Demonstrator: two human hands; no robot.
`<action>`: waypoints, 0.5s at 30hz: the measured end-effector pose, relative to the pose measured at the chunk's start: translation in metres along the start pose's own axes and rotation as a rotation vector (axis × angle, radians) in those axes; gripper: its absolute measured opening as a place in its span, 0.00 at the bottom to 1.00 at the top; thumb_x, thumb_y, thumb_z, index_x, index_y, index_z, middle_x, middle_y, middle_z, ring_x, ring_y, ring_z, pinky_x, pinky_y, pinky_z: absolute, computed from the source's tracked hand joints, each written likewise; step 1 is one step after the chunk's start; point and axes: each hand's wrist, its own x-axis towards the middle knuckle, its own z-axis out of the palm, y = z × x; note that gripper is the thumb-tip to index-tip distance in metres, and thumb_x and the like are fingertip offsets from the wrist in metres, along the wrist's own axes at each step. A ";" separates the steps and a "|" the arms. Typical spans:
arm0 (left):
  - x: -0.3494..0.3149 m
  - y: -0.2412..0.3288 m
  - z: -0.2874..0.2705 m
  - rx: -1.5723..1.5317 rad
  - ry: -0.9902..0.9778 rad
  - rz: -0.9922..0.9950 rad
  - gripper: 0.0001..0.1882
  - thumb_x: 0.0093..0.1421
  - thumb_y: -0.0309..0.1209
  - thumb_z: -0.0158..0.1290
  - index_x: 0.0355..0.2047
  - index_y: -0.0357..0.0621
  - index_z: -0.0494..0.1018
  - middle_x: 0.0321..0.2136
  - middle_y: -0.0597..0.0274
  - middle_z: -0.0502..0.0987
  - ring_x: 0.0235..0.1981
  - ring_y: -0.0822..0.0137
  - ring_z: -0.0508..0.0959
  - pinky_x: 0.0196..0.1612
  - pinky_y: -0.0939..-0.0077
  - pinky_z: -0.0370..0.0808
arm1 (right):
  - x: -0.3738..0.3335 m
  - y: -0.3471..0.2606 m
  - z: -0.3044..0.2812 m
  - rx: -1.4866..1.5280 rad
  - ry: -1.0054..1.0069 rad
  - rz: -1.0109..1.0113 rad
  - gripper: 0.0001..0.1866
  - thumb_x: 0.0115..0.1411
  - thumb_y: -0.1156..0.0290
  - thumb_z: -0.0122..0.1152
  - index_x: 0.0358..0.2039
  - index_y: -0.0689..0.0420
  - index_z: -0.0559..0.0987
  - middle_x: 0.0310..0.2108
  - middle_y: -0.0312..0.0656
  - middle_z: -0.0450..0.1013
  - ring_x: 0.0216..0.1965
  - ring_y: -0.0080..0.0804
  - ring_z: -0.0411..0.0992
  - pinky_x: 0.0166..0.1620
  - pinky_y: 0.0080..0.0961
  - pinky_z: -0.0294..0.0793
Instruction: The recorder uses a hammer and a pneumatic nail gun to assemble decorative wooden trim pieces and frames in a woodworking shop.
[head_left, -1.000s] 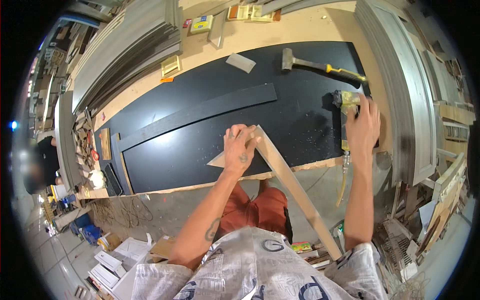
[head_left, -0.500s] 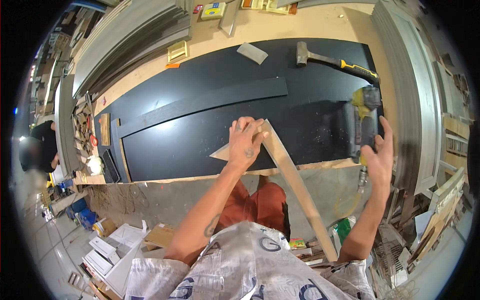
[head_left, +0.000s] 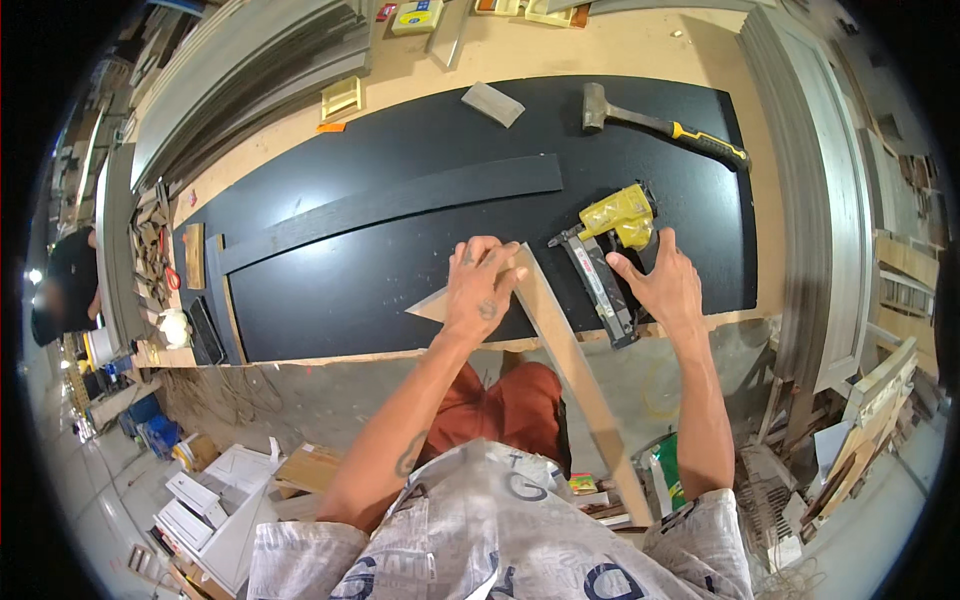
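A yellow nail gun (head_left: 618,216) slants beside the pale wooden strip (head_left: 580,372).

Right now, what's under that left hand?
Left of the left hand, a pale wooden tip shows; right of it, a long wooden strip; beneath, the black board. The hand covers the middle, so whether they join is hidden.

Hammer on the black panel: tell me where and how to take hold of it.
Best, I'd judge, by the black-and-yellow grip, coming from the right: the hammer lies with its blocky head to the left and its grip reaching toward the black panel's right edge.
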 end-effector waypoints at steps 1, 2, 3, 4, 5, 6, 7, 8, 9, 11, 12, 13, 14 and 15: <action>0.000 0.003 0.002 0.001 -0.013 0.026 0.16 0.56 0.33 0.59 0.45 0.44 0.76 0.40 0.59 0.70 0.43 0.54 0.68 0.48 0.60 0.65 | -0.002 -0.003 -0.001 0.008 -0.007 0.016 0.39 0.52 0.39 0.66 0.40 0.66 0.67 0.29 0.63 0.74 0.33 0.62 0.76 0.38 0.49 0.76; 0.000 0.007 0.004 0.002 -0.027 0.053 0.16 0.55 0.33 0.59 0.45 0.44 0.77 0.40 0.59 0.70 0.43 0.55 0.68 0.48 0.60 0.65 | -0.003 -0.006 -0.001 0.005 -0.009 0.015 0.39 0.52 0.39 0.66 0.40 0.66 0.67 0.29 0.63 0.74 0.33 0.62 0.76 0.38 0.49 0.76; -0.001 0.010 0.005 -0.004 -0.029 0.057 0.17 0.56 0.33 0.59 0.46 0.45 0.76 0.41 0.60 0.70 0.43 0.54 0.68 0.48 0.60 0.65 | -0.005 -0.009 -0.001 0.015 -0.005 -0.002 0.39 0.51 0.38 0.65 0.39 0.66 0.67 0.29 0.63 0.74 0.33 0.62 0.76 0.38 0.49 0.76; -0.002 0.011 0.006 -0.006 -0.031 0.058 0.17 0.56 0.33 0.59 0.46 0.45 0.76 0.41 0.60 0.70 0.43 0.54 0.68 0.48 0.60 0.65 | -0.005 -0.011 -0.001 0.026 0.003 -0.017 0.39 0.51 0.37 0.65 0.39 0.66 0.67 0.29 0.63 0.74 0.33 0.61 0.76 0.38 0.49 0.76; -0.002 0.012 0.006 -0.006 -0.046 0.047 0.18 0.55 0.33 0.60 0.46 0.45 0.76 0.41 0.58 0.70 0.43 0.53 0.69 0.48 0.59 0.66 | -0.004 -0.012 0.001 0.021 0.001 -0.013 0.40 0.51 0.36 0.64 0.38 0.66 0.68 0.30 0.63 0.74 0.34 0.61 0.76 0.39 0.49 0.76; -0.002 0.013 0.007 -0.004 -0.061 0.035 0.18 0.55 0.33 0.60 0.46 0.44 0.76 0.42 0.56 0.71 0.43 0.52 0.69 0.49 0.59 0.66 | -0.005 -0.011 0.003 0.021 0.001 -0.009 0.40 0.51 0.36 0.64 0.38 0.66 0.68 0.30 0.63 0.74 0.34 0.61 0.76 0.39 0.49 0.76; -0.002 0.014 0.007 -0.003 -0.060 0.036 0.18 0.55 0.33 0.60 0.46 0.44 0.76 0.42 0.56 0.71 0.43 0.52 0.69 0.49 0.59 0.66 | -0.005 -0.010 0.005 0.028 0.011 0.004 0.39 0.52 0.37 0.64 0.38 0.66 0.68 0.30 0.63 0.74 0.34 0.61 0.76 0.39 0.49 0.76; -0.001 0.014 0.007 0.000 -0.069 0.038 0.18 0.55 0.33 0.60 0.46 0.44 0.76 0.42 0.56 0.70 0.43 0.52 0.69 0.49 0.59 0.66 | -0.006 -0.009 0.006 0.034 0.021 0.017 0.38 0.53 0.38 0.63 0.38 0.66 0.68 0.30 0.63 0.74 0.34 0.61 0.76 0.39 0.49 0.76; -0.001 0.014 0.007 0.003 -0.077 0.041 0.18 0.55 0.33 0.60 0.47 0.44 0.76 0.42 0.56 0.70 0.43 0.52 0.69 0.49 0.59 0.66 | -0.007 -0.009 0.005 0.036 0.022 0.017 0.38 0.53 0.38 0.63 0.38 0.66 0.68 0.30 0.63 0.74 0.34 0.61 0.76 0.39 0.49 0.76; -0.001 0.014 0.007 0.006 -0.071 0.042 0.19 0.55 0.33 0.60 0.47 0.43 0.75 0.42 0.56 0.70 0.44 0.52 0.69 0.49 0.59 0.66 | -0.009 -0.010 0.003 0.039 0.037 0.023 0.36 0.54 0.40 0.63 0.38 0.66 0.68 0.30 0.63 0.74 0.34 0.61 0.76 0.39 0.50 0.75; -0.002 0.014 0.007 0.004 -0.065 0.045 0.19 0.55 0.33 0.60 0.47 0.43 0.75 0.42 0.56 0.70 0.44 0.52 0.69 0.49 0.59 0.66 | -0.009 -0.011 0.002 0.043 0.036 0.023 0.36 0.54 0.40 0.63 0.38 0.66 0.68 0.30 0.63 0.74 0.34 0.61 0.76 0.39 0.50 0.75; -0.001 0.014 0.006 0.003 -0.068 0.046 0.19 0.55 0.33 0.60 0.47 0.43 0.75 0.42 0.56 0.70 0.44 0.52 0.69 0.49 0.59 0.66 | -0.010 -0.011 0.000 0.037 0.032 0.019 0.35 0.54 0.41 0.64 0.38 0.65 0.68 0.30 0.63 0.74 0.34 0.62 0.76 0.39 0.50 0.75; -0.001 0.015 0.006 0.001 -0.074 0.043 0.19 0.55 0.33 0.60 0.47 0.43 0.75 0.42 0.56 0.70 0.44 0.52 0.69 0.50 0.59 0.66 | -0.011 -0.011 -0.002 0.031 0.028 0.014 0.34 0.54 0.42 0.64 0.38 0.65 0.68 0.30 0.63 0.74 0.34 0.62 0.76 0.39 0.51 0.75; -0.001 0.015 0.006 -0.001 -0.079 0.039 0.19 0.56 0.33 0.59 0.47 0.43 0.75 0.42 0.56 0.70 0.44 0.52 0.69 0.50 0.59 0.66 | -0.012 -0.011 -0.002 0.031 0.028 0.018 0.34 0.54 0.42 0.64 0.38 0.65 0.68 0.30 0.63 0.74 0.34 0.62 0.76 0.39 0.51 0.75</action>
